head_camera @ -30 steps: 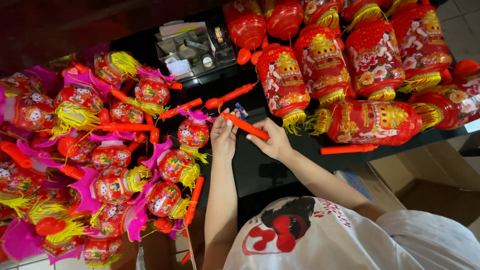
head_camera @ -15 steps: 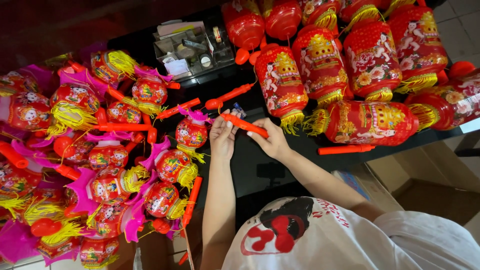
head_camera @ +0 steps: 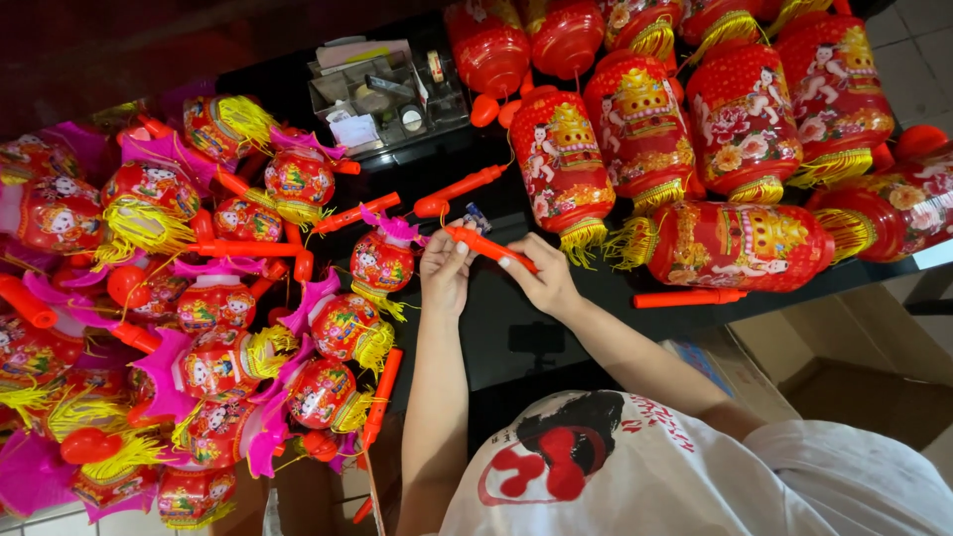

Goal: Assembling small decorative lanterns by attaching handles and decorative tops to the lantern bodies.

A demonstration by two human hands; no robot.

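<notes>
Both hands (head_camera: 496, 273) pinching orange stick (head_camera: 488, 246), unchanged from before; small lantern (head_camera: 382, 263) dangling left, over dark table (head_camera: 506, 328).

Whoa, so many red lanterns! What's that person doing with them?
The person holds an orange stick with both hands, left hand and right hand, over a black table. A small round lantern sits by the left hand. Small lanterns are piled on one side, big red lanterns on the other.
</notes>
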